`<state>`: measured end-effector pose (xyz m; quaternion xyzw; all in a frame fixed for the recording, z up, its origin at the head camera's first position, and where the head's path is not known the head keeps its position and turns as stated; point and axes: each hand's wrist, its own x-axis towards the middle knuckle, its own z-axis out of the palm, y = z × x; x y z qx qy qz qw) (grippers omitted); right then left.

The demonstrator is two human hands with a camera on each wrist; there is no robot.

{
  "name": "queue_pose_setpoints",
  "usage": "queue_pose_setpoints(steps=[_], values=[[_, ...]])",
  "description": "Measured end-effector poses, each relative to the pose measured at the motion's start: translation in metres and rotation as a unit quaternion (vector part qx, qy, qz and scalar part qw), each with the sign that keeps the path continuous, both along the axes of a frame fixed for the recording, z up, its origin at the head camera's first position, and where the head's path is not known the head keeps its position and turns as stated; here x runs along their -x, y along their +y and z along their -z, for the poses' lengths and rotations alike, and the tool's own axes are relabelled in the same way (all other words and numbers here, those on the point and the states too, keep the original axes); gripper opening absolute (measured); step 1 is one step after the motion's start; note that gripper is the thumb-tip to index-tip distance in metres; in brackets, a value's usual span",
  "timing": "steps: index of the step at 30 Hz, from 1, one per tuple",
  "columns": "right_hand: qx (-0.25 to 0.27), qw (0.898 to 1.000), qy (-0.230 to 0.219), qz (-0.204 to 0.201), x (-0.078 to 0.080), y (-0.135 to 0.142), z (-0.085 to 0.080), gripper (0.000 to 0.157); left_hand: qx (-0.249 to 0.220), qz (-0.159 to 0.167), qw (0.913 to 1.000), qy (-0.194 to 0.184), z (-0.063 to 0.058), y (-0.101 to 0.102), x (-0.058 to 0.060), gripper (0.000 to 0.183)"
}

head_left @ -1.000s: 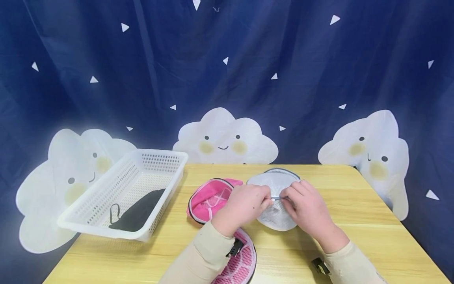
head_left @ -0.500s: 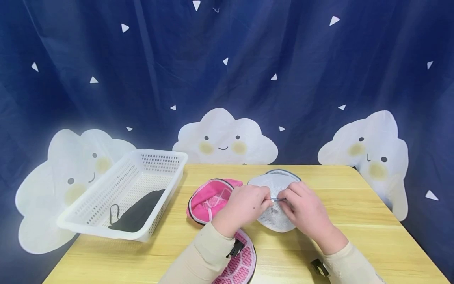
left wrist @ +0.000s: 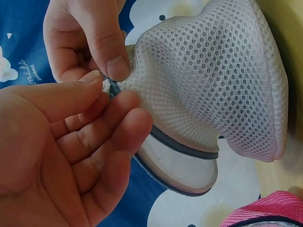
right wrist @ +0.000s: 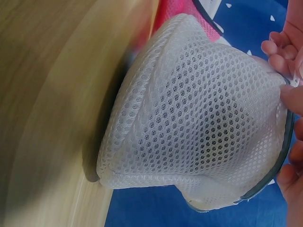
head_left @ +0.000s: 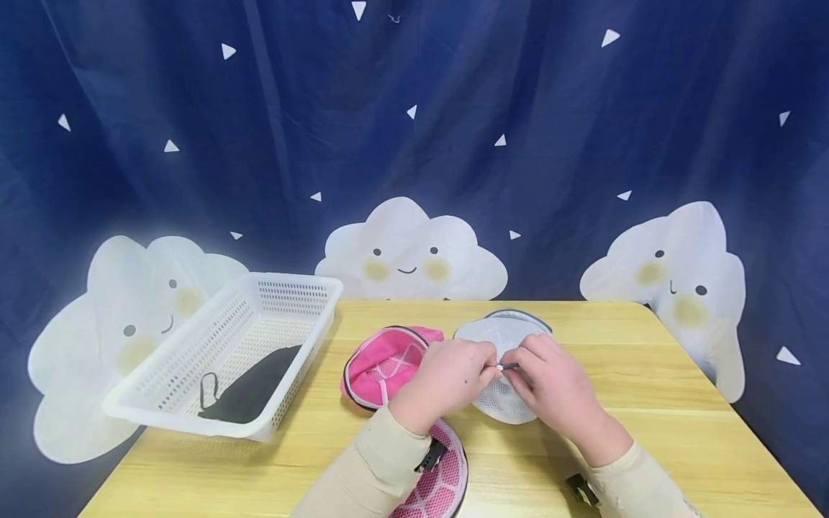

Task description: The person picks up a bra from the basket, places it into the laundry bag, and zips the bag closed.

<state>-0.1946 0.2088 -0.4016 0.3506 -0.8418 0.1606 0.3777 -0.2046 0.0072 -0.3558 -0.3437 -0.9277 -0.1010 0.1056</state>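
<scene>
A white mesh laundry bag [head_left: 505, 409] with grey zipper trim [left wrist: 184, 147] stands on the table, its mouth partly open. My left hand [head_left: 456, 375] pinches a small white zipper pull at the bag's edge, thumb against index finger. Close beside it, my right hand [head_left: 552, 383] pinches the zipper edge between thumb and fingers. The fingertips of both hands nearly meet in the left wrist view. From the right wrist, the bag's mesh side [right wrist: 199, 118] bulges out below the hands. My fingers partly hide the zipper.
Left of the white bag lies an open pink mesh bag [head_left: 378, 368] with black trim. A round pink mesh piece [head_left: 447, 475] lies partly under my left forearm. A white plastic basket [head_left: 184, 423] holding a black cloth item [head_left: 255, 388] stands at the left.
My right hand has shifted slightly left along the zipper edge, closer to my left hand. The left hand stays nearly in place; the bag has barely moved.
</scene>
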Motion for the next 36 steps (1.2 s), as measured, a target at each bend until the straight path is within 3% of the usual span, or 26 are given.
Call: queue_pose_setpoints(steps=[7, 11, 15, 17, 20, 28, 36], values=[[0.001, 1.0, 0.0, -0.009, -0.0003, -0.0002, 0.0, 0.021, -0.002, 0.003, 1.0, 0.0, 0.0011, -0.0001, 0.0009, 0.021], [0.007, 1.0, 0.009, -0.019, 0.0004, -0.0005, -0.0002, 0.009, -0.007, 0.005, 1.0, 0.0, 0.0014, -0.0009, 0.0007, 0.021], [0.013, 0.999, 0.029, -0.028, 0.0011, -0.0018, -0.0007, 0.032, -0.005, 0.004, 1.0, 0.001, 0.0011, -0.0015, 0.0008, 0.022], [0.015, 0.999, 0.034, -0.031, 0.0013, -0.0023, -0.0009, 0.035, -0.004, 0.003, 1.0, 0.001, 0.0012, -0.0018, 0.0011, 0.022], [0.016, 0.999, 0.036, -0.034, 0.0012, -0.0021, -0.0007, 0.033, -0.001, 0.002, 1.0, -0.001, 0.0015, -0.0021, 0.0018, 0.022], [0.019, 0.998, 0.04, -0.04, 0.0012, -0.001, -0.0013, 0.008, 0.003, 0.001, 1.0, -0.001, -0.0003, -0.003, 0.0038, 0.021], [0.025, 0.997, 0.056, -0.041, 0.0017, -0.0024, -0.0026, 0.015, 0.005, -0.004, 0.9999, 0.011, -0.0007, -0.007, 0.0042, 0.027]])
